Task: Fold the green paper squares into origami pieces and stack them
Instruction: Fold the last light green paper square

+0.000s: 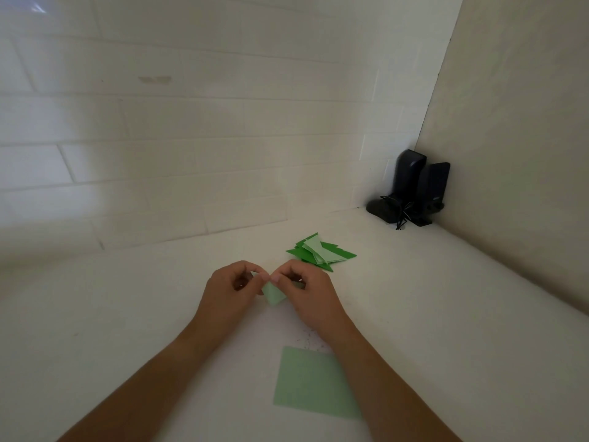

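a flat green paper square [314,382] lay nearest on the white surface [446,314], at five o'clock from the hands. the left hand [228,287] and right hand [307,290] each pinched a pale green folded piece [273,294] between them, fingertips meeting above it. at one o'clock beyond rested a stack of folded pieces [320,252]; dark speakers [414,189] stood in the far corner.

Black speakers [414,189] w/ cord, far-right corner.

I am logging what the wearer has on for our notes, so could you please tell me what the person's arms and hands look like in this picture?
Both forearms are bare as far as the frame shows: no sleeves in view. The left hand and right hand wear no gloves, and no rings, watch or bracelets are visible. No markings show.
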`<state>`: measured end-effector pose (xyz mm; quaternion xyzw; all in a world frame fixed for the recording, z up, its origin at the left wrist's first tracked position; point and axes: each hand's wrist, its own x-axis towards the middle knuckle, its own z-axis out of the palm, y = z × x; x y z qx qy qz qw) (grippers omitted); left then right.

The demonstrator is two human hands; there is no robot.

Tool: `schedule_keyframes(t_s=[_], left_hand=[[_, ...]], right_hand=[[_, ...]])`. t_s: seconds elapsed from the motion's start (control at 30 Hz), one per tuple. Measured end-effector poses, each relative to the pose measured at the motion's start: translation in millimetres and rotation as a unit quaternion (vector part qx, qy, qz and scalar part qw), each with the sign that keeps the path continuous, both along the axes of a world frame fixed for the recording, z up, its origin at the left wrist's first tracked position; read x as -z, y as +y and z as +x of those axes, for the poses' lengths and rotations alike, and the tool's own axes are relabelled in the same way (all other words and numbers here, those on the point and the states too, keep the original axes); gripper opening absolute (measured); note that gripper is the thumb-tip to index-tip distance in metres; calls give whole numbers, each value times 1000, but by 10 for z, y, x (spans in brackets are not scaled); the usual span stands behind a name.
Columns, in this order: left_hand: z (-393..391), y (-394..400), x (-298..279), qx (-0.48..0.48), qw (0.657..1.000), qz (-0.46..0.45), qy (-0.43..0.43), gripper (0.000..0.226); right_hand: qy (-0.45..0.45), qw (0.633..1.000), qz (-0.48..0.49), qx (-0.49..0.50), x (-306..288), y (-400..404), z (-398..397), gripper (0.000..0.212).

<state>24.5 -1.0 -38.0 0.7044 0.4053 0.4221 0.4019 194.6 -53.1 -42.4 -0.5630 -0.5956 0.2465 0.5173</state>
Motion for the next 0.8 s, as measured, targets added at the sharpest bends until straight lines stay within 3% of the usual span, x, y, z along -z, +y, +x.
schedule_keyframes(t_s=[0.8], left_hand=[[-8, 6, -6, -20, 997, -41, -63, 8]], right_hand=[[25, 998, -41, 40, -23, 8, 13, 11]])
